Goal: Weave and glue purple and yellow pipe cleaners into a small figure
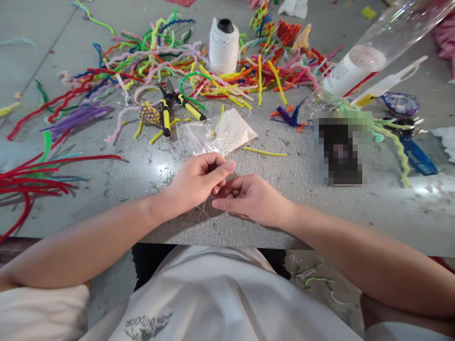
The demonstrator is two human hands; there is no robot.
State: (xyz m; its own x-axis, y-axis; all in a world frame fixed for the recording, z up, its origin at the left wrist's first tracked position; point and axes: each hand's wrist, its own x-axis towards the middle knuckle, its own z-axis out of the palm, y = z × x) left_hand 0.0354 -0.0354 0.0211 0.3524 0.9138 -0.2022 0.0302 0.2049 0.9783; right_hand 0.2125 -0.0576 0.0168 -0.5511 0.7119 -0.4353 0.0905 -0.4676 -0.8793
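Observation:
My left hand (pixel 201 180) is closed, thumb pressed on the curled forefinger, just below a clear plastic bag (pixel 234 130) of small pale pieces. A tiny yellow bit shows at its fingers; the rest of what it pinches is hidden. Touching or nearly touching it on the right, my right hand (pixel 254 199) has curled fingers and the thumb laid toward them; what they hold is too small to make out. Thin loose thread (pixel 204 215) hangs in loops beneath both hands. A short yellow stem (pixel 266 151) lies right of the bag.
Black-and-yellow pliers (pixel 166 117) lie beside a yellow-purple woven piece (pixel 149 113). Behind stands a white thread spool (pixel 223 47) among many coloured fuzzy stems (pixel 142 61). Red stems (pixel 31 177) are at left. A blurred-out phone (pixel 339 151) and a clear bottle (pixel 355 71) are at right.

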